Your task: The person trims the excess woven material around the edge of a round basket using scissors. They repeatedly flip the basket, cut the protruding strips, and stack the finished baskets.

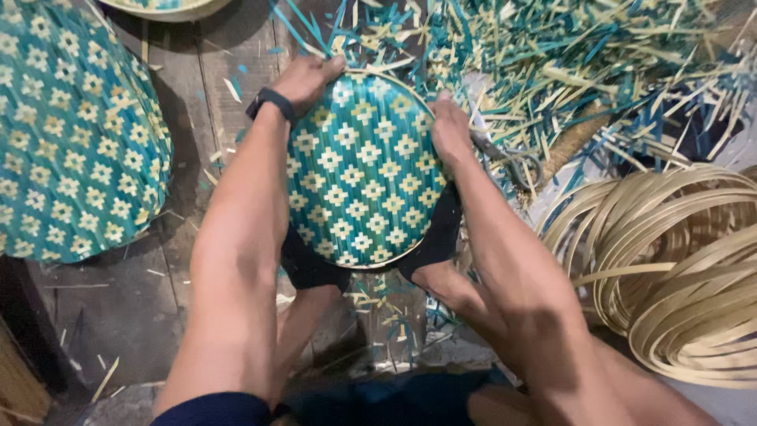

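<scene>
Your left hand [303, 79] clamps the far rim of the teal woven bamboo tray [363, 170]. Your right hand [449, 130] grips its right edge.

A single camera, worn on the person's head, looks steeply down over both forearms to the lap and the floor in front. It sits close: the left hand [306, 79] and right hand [451, 130] lie just above the middle of the frame, with the woven tray [359, 170] between them filling the centre. The view reaches out to a stack of trays [75, 134] at the left edge, strip offcuts [568, 63] along the top and hoops [678, 260] at the right. There is no second view.
</scene>
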